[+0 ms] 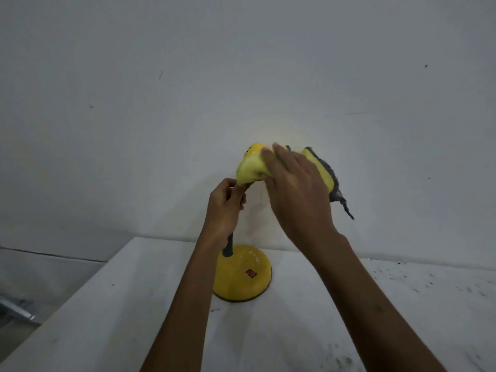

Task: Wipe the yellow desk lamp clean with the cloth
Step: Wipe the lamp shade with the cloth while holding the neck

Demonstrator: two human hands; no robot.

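Observation:
The yellow desk lamp stands on a white table, its round domed base (243, 275) carrying a small red switch. A dark neck rises from the base to the yellow lamp head (255, 150). My left hand (225, 208) is closed around the neck just below the head. My right hand (295, 189) presses a yellow cloth (251, 169) with a dark frayed edge over the head. The cloth drapes down both sides and hides most of the head.
The white table (120, 304) meets a plain pale wall (241, 76) right behind the lamp. Its left edge runs diagonally at the lower left, with a floor and a metal part beyond. Dark specks mark the tabletop at the right.

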